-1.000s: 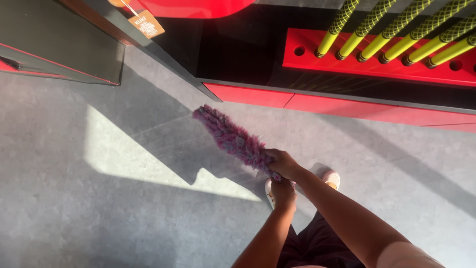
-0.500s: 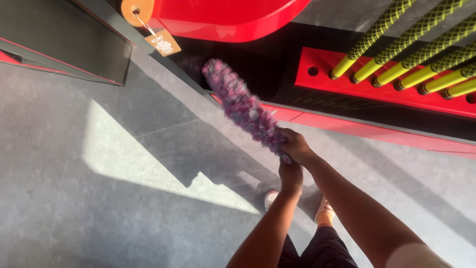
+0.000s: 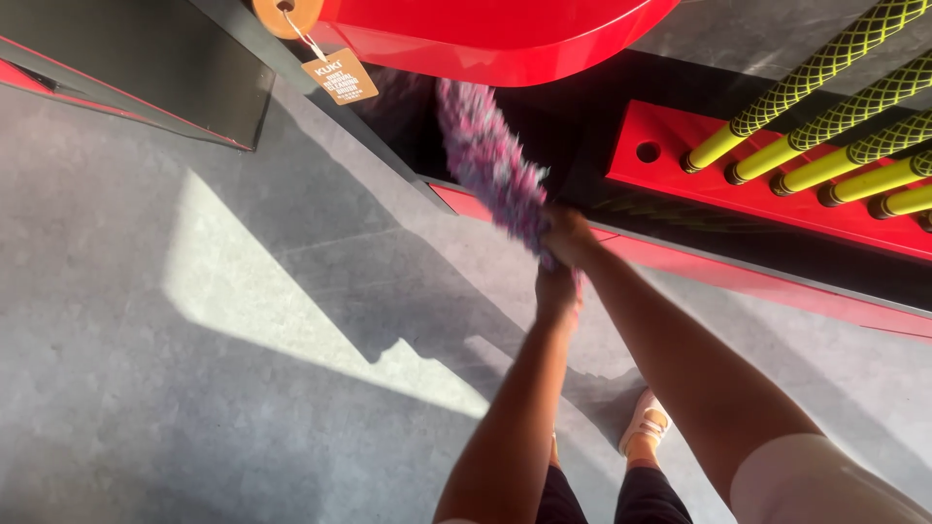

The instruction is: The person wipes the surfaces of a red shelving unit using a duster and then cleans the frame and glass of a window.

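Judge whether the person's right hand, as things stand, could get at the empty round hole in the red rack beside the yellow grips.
Probably yes. The right hand holds the purple duster just left of the red rack, and nothing lies between it and the round hole. The hand is full, though, so it would have to let go first.

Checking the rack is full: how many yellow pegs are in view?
5 yellow pegs, in a row on the red rack, upper right; more may lie beyond the edge.

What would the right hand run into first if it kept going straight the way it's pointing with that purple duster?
Probably the red curved panel: the right hand aims the purple duster up toward its underside. Blur and depth leave contact unclear.
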